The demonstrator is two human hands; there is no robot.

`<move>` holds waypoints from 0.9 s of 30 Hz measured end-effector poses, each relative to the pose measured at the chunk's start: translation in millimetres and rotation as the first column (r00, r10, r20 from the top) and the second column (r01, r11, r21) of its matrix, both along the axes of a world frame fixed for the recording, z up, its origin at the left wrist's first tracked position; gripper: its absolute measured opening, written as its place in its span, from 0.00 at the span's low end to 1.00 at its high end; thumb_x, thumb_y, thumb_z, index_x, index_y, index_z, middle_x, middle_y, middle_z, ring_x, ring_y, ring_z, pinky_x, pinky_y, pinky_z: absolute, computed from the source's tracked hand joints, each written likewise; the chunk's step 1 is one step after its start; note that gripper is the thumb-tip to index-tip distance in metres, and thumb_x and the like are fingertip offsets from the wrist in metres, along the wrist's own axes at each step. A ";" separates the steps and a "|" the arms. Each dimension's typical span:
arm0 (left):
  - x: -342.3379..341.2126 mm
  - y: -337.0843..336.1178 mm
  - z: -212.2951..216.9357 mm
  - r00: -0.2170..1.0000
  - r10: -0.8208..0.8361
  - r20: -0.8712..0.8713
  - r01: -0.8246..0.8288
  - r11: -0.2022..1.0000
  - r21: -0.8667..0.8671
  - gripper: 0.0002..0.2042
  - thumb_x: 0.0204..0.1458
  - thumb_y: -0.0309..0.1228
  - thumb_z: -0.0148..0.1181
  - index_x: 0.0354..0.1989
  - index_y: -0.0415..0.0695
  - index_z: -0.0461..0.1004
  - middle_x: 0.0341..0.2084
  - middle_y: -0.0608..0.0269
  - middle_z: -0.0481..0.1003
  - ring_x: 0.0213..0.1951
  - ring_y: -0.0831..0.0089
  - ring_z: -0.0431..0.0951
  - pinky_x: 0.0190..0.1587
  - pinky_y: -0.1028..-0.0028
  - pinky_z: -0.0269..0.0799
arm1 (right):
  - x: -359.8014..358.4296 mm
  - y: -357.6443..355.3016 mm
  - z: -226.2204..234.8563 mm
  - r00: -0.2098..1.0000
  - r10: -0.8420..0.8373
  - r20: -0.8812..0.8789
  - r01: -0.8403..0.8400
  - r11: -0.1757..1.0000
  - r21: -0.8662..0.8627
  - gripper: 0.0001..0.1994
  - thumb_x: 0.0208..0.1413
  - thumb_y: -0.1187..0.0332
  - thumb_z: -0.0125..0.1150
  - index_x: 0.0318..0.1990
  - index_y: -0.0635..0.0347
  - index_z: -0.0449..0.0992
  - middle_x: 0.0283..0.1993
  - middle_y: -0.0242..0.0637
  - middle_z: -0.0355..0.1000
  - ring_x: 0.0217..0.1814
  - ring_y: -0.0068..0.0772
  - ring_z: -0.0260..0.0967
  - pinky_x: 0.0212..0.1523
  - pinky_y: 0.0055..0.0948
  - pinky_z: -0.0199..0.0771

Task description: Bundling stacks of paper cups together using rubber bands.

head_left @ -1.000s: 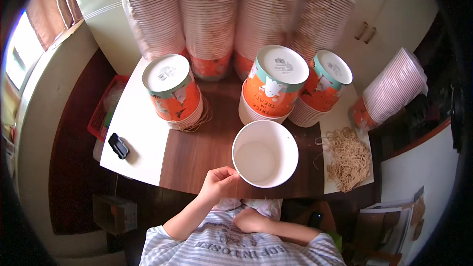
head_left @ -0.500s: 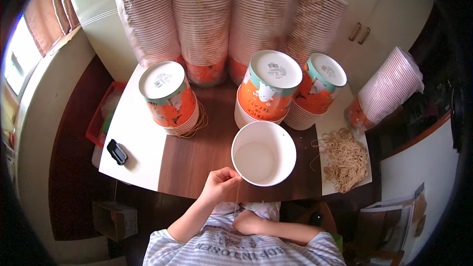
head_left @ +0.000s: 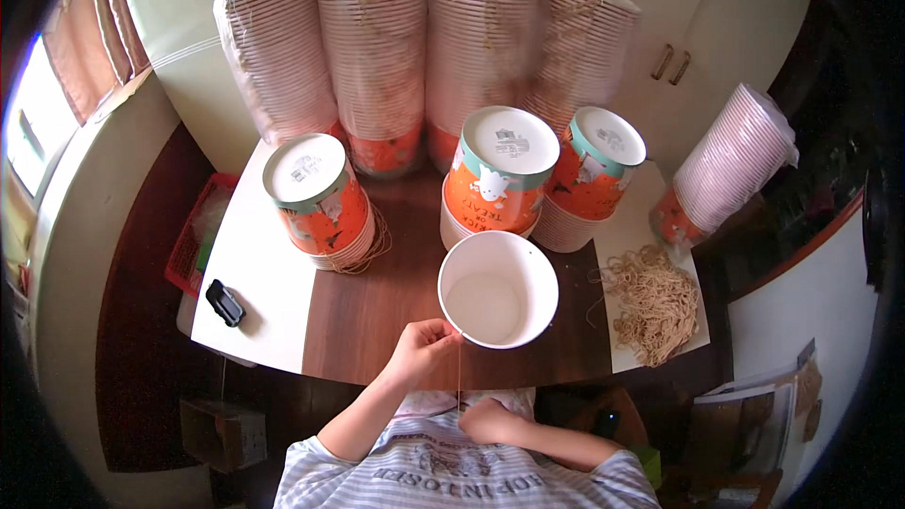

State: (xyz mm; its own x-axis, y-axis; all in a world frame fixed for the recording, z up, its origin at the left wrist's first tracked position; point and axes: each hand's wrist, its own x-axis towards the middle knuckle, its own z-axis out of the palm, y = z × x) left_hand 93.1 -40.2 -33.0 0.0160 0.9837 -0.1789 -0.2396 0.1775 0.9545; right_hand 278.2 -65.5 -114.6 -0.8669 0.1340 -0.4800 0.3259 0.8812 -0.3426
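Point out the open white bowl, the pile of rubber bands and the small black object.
open white bowl (head_left: pixel 497 306), head view, on its inner bottom.
pile of rubber bands (head_left: pixel 654 302), head view, on the pile's middle.
small black object (head_left: pixel 224 303), head view, on its top.

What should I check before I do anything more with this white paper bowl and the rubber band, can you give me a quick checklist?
1. White bowl upright on the table: ok.
2. Bowl inside free of objects: ok.
3. Left hand at the bowl's near rim: ok.
4. Rubber band stretched from left hand down toward right hand: looks so; too thin to be sure, cannot tell.
5. Right hand's grip on it: cannot tell.
6. Spare rubber band pile right of the bowl: ok.
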 end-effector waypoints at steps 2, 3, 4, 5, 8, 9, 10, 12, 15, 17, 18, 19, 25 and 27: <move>0.9 0.9 -4.1 1.000 0.007 0.013 -0.007 1.000 0.002 0.05 0.51 0.26 0.54 0.29 0.36 0.72 0.23 0.71 0.72 0.28 0.87 0.67 0.31 0.85 0.63 | 0.0 -2.3 -2.2 0.998 -0.004 -0.055 0.004 1.000 -0.006 0.07 0.35 0.69 0.53 0.21 0.60 0.75 0.23 0.45 0.72 0.28 0.46 0.72 0.26 0.43 0.71; 0.8 0.8 -6.2 1.000 0.015 0.028 -0.015 1.000 0.000 0.05 0.51 0.25 0.54 0.29 0.36 0.72 0.24 0.71 0.72 0.28 0.87 0.67 0.32 0.85 0.63 | -0.7 -3.1 -3.2 0.998 -0.001 -0.058 0.001 1.000 -0.003 0.07 0.35 0.69 0.53 0.21 0.60 0.75 0.23 0.45 0.72 0.28 0.46 0.72 0.26 0.43 0.71; 1.1 0.3 -7.0 1.000 0.018 0.025 -0.018 1.000 0.003 0.05 0.51 0.25 0.54 0.29 0.36 0.72 0.24 0.71 0.72 0.28 0.87 0.67 0.32 0.85 0.63 | -1.4 -3.8 -4.2 0.998 0.000 -0.056 -0.001 1.000 -0.011 0.07 0.35 0.69 0.53 0.21 0.61 0.75 0.23 0.45 0.72 0.27 0.46 0.72 0.26 0.43 0.71; 1.9 0.4 -8.0 1.000 0.026 0.005 -0.026 1.000 0.017 0.05 0.51 0.26 0.54 0.30 0.36 0.72 0.24 0.71 0.72 0.28 0.87 0.67 0.32 0.84 0.63 | -1.5 -4.5 -5.9 0.999 0.000 -0.051 -0.001 1.000 -0.020 0.07 0.34 0.69 0.53 0.21 0.61 0.75 0.23 0.45 0.72 0.27 0.46 0.72 0.26 0.43 0.71; -0.2 0.2 -1.9 0.996 0.018 -0.086 -0.017 1.000 0.020 0.06 0.51 0.26 0.55 0.30 0.35 0.72 0.24 0.70 0.72 0.28 0.86 0.67 0.31 0.84 0.64 | 2.1 -8.8 -15.5 0.997 -0.028 -0.068 0.027 0.999 -0.021 0.08 0.37 0.67 0.53 0.23 0.59 0.75 0.25 0.45 0.72 0.28 0.46 0.72 0.27 0.44 0.71; -2.4 -1.0 2.2 0.988 0.003 -0.154 -0.002 1.000 0.002 0.06 0.50 0.27 0.56 0.30 0.35 0.72 0.25 0.69 0.73 0.28 0.85 0.68 0.30 0.83 0.64 | 2.1 -5.8 -2.0 0.997 -0.029 -0.068 0.027 0.999 -0.020 0.08 0.37 0.67 0.53 0.23 0.59 0.75 0.25 0.45 0.72 0.28 0.46 0.72 0.27 0.44 0.71; -7.2 -0.5 11.8 0.971 -0.018 -0.237 0.019 1.000 0.002 0.07 0.50 0.28 0.56 0.31 0.35 0.72 0.24 0.69 0.73 0.27 0.86 0.68 0.29 0.83 0.64 | 5.6 -1.4 15.8 0.999 -0.048 0.006 0.048 0.997 -0.067 0.08 0.39 0.65 0.52 0.25 0.58 0.75 0.26 0.44 0.72 0.29 0.46 0.72 0.28 0.44 0.70; -22.8 2.9 15.7 0.885 0.052 -0.463 0.026 0.987 0.161 0.06 0.47 0.26 0.58 0.33 0.39 0.73 0.25 0.65 0.73 0.25 0.79 0.70 0.28 0.80 0.66 | 17.2 7.7 43.8 0.988 -0.056 0.142 0.074 0.990 -0.119 0.11 0.45 0.60 0.50 0.28 0.56 0.75 0.29 0.43 0.72 0.32 0.46 0.71 0.30 0.44 0.70; -44.6 19.1 25.7 0.460 0.377 -0.804 0.205 0.836 0.510 0.18 0.37 0.21 0.55 0.42 0.47 0.71 0.36 0.59 0.71 0.34 0.60 0.69 0.37 0.67 0.68 | 39.4 32.0 99.7 0.998 -0.022 0.066 0.041 0.949 -0.313 0.13 0.49 0.57 0.50 0.29 0.57 0.75 0.28 0.44 0.72 0.31 0.46 0.71 0.31 0.41 0.69; -48.0 32.0 36.5 0.304 0.437 -0.847 0.389 0.755 0.529 0.20 0.37 0.21 0.54 0.44 0.48 0.69 0.40 0.62 0.70 0.38 0.62 0.68 0.41 0.67 0.67 | 52.1 44.7 134.8 0.996 -0.025 -0.086 -0.031 0.807 -0.590 0.11 0.52 0.61 0.50 0.33 0.58 0.74 0.28 0.42 0.72 0.31 0.44 0.70 0.31 0.37 0.68; -46.8 35.4 46.0 0.281 0.420 -0.863 0.438 0.744 0.505 0.17 0.37 0.22 0.55 0.41 0.48 0.71 0.40 0.65 0.70 0.39 0.63 0.68 0.42 0.68 0.67 | 59.9 47.9 145.8 0.974 -0.075 -0.213 -0.109 0.671 -0.733 0.10 0.53 0.63 0.49 0.35 0.58 0.73 0.28 0.42 0.72 0.31 0.43 0.70 0.31 0.35 0.68; -48.1 36.2 45.8 0.283 0.424 -0.860 0.440 0.740 0.509 0.17 0.37 0.22 0.55 0.41 0.48 0.71 0.40 0.65 0.70 0.39 0.63 0.68 0.42 0.68 0.67 | 62.6 49.5 157.3 0.929 -0.144 -0.341 -0.229 0.500 -0.835 0.10 0.55 0.67 0.49 0.37 0.63 0.72 0.26 0.40 0.71 0.28 0.36 0.69 0.29 0.28 0.66; -39.2 24.5 32.7 0.333 0.290 -0.897 0.733 0.519 0.439 0.11 0.35 0.29 0.53 0.31 0.44 0.74 0.31 0.68 0.71 0.36 0.69 0.70 0.35 0.71 0.69 | 64.4 39.0 173.2 0.350 -0.908 -0.229 -0.649 -0.059 -0.758 0.21 0.55 0.62 0.49 0.50 0.69 0.59 0.13 0.29 0.57 0.10 0.19 0.46 0.15 0.22 0.44; -12.7 -2.3 48.2 0.340 0.281 -0.897 0.763 0.476 0.438 0.12 0.36 0.30 0.54 0.33 0.44 0.73 0.30 0.68 0.71 0.35 0.72 0.70 0.30 0.74 0.71 | 52.9 50.7 179.3 0.297 -0.943 -0.152 -0.699 -0.106 -0.707 0.20 0.57 0.59 0.45 0.52 0.62 0.58 0.12 0.25 0.51 0.10 0.17 0.41 0.15 0.21 0.44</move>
